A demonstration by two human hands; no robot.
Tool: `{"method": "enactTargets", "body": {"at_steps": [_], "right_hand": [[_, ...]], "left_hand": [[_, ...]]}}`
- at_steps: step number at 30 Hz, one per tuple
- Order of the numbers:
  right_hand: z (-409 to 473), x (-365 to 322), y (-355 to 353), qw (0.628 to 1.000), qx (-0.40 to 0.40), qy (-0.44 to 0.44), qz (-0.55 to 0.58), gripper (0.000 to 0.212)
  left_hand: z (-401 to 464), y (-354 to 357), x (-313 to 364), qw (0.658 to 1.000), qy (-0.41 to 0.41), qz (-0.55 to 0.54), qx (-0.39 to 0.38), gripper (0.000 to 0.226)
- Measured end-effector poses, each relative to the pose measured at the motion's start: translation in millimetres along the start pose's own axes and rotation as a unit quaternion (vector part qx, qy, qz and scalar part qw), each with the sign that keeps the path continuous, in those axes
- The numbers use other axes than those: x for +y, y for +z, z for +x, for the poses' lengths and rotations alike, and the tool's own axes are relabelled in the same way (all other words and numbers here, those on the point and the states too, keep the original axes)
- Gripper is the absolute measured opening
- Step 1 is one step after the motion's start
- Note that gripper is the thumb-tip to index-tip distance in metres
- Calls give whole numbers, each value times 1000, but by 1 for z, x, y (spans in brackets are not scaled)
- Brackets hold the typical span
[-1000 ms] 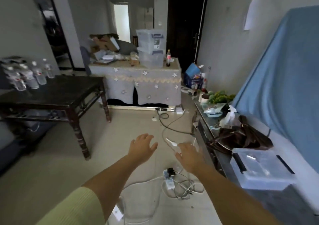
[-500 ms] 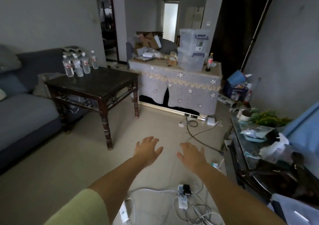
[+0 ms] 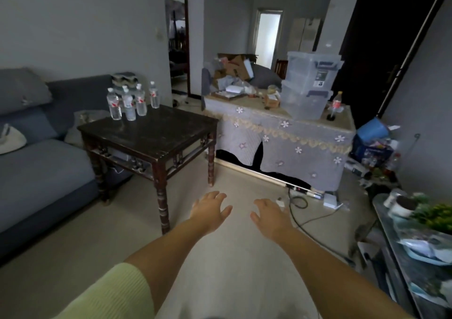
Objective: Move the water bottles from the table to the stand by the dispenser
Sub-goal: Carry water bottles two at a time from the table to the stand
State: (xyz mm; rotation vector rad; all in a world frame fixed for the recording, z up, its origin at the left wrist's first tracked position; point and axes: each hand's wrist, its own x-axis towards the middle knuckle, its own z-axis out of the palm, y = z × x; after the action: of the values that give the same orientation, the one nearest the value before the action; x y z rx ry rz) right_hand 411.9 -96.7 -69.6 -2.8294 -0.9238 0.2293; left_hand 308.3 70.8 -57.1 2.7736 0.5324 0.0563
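Several clear water bottles point(image 3: 130, 103) with white caps and red labels stand together at the far left corner of a dark wooden table point(image 3: 156, 132). My left hand point(image 3: 210, 210) and my right hand point(image 3: 269, 212) are stretched out in front of me over the floor, palms down, fingers spread, holding nothing. Both hands are well short of the table and to the right of its near leg. No dispenser or stand shows in this view.
A blue sofa point(image 3: 36, 167) lies left of the table. Behind stands a cloth-covered table point(image 3: 281, 132) with clear storage boxes point(image 3: 310, 83), cardboard and a soda bottle point(image 3: 336, 104). Cables point(image 3: 300, 203) cross the floor to the right, beside a cluttered glass shelf point(image 3: 415, 240).
The view has swung left and moved closer to the dark table; the bottles and sofa have come into fuller view. Both hands stay outstretched, holding nothing.
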Motion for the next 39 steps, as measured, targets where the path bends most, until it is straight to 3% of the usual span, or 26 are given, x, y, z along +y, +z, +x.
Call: {"method": "enactTargets", "body": {"at_steps": [16,29,39], "right_hand": [[231,-23,-12,997,-25,-66,24,52],[514,-7,-59,989,-19,-144,12,48],[666,-79,-34,975,-51,-218,-7,54]], "left_hand": [[206,-27,-84,999,-47,7,0,55],[441,-45,-132,980,-185,-58,34,54],[547,-63,-228,952,-282,-111,43,55]]}}
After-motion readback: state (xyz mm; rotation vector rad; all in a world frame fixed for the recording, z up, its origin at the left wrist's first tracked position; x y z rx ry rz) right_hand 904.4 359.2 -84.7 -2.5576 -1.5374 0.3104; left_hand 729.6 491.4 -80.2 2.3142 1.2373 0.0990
